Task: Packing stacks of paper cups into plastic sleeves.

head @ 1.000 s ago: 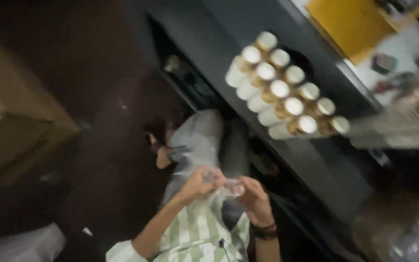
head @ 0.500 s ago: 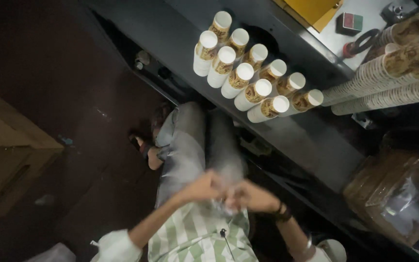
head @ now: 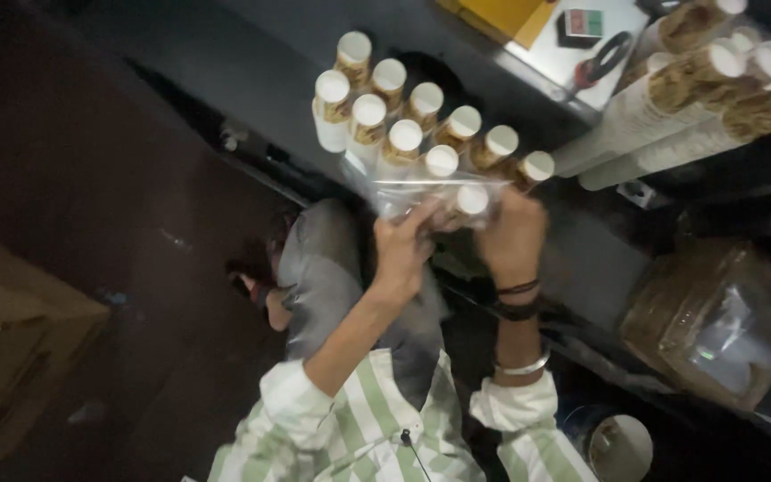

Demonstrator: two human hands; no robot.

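Both my hands are raised to the near end of a group of stacked white paper cups (head: 403, 134) standing on a dark work surface (head: 252, 80). My left hand (head: 401, 253) and my right hand (head: 512, 234) together grip a clear plastic bag (head: 430, 192), stretched over the nearest cup stack (head: 472, 201). My right wrist wears dark bands and a silver bangle. My sleeves are green-and-white striped.
Long cup stacks (head: 680, 98) lie on their sides at the upper right. A yellow sheet (head: 510, 13), black scissors (head: 604, 58) and a small box (head: 582, 22) rest on a white surface. A cardboard box (head: 11, 339) sits left, a bagged bundle (head: 716, 321) right.
My hands have risen from my lap up to the cup stacks, and the plastic bag is now spread over the nearest stack. The view has shifted closer to the cups.
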